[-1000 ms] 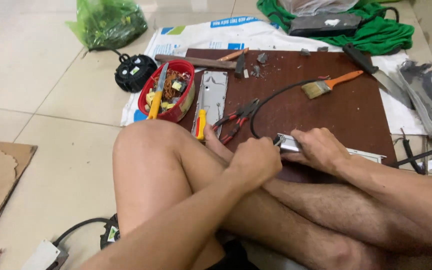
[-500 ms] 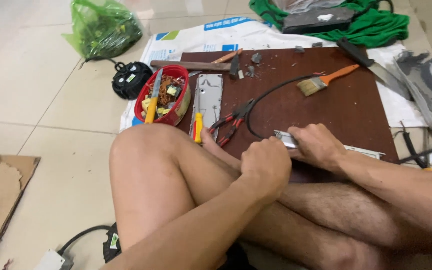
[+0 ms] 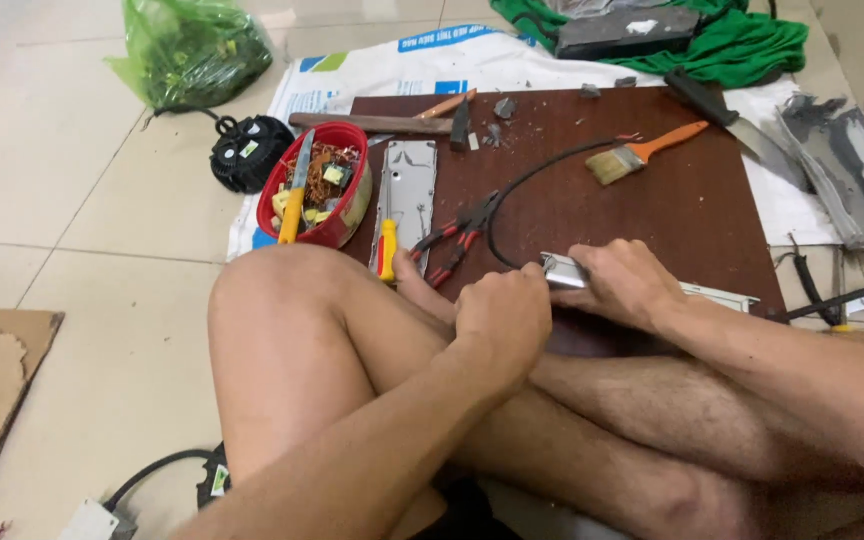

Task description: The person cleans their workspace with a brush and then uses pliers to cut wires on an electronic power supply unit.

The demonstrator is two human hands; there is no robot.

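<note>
**Two hands at one small metal piece on the near edge of the board**

Both hands meet at the near edge of the brown board [image 3: 652,200]. The left hand [image 3: 502,310] is curled into a tight fist just beside a small silvery metal piece [image 3: 560,270]; what it grips cannot be told. The right hand [image 3: 627,285] lies over that piece, fingers wrapped around it and holding it down against the board. A black cable [image 3: 512,195] runs from the piece toward the board's middle.

Red-handled pliers [image 3: 457,235] lie just left of the cable. A grey metal plate [image 3: 410,195] sits along the board's left edge, a yellow-handled screwdriver [image 3: 387,250] at its near end. A red bowl [image 3: 317,195] of small parts stands off the left edge. An orange-handled brush [image 3: 642,155] lies toward the far right, a hammer [image 3: 382,124] along the far edge.
</note>
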